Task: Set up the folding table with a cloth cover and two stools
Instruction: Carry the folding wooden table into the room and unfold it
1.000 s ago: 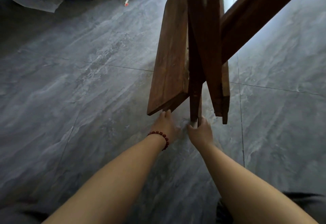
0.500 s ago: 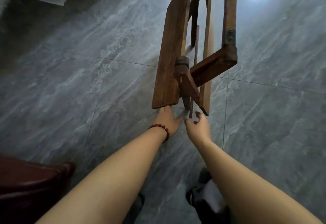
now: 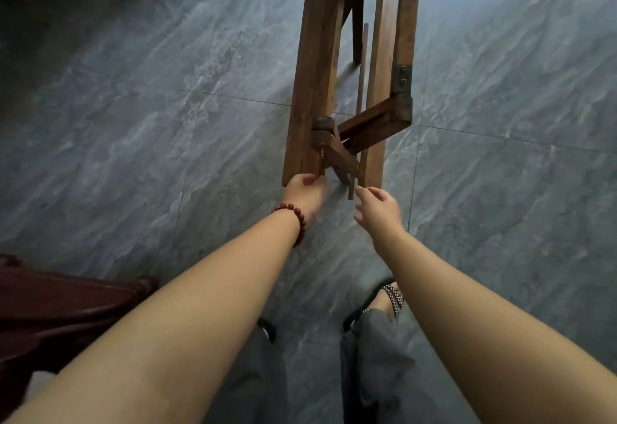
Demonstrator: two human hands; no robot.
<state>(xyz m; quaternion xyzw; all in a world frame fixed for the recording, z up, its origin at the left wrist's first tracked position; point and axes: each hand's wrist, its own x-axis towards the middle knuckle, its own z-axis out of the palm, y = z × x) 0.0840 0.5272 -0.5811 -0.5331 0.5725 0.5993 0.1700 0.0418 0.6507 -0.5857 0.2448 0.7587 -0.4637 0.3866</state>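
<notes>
Head view: folding table [image 3: 320, 66] half-unfolded on tile floor [image 3: 133, 123], long axis running away from person. Left hand [image 3: 303, 191] curled on near end of tabletop panel. Right hand [image 3: 379, 210] loose-open, empty, fingertips just beside thin leg strut [image 3: 351, 186], nearer to it.

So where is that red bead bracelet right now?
The bracelet sits mid-frame on the wrist of the left hand, which grips the folding table.
</notes>
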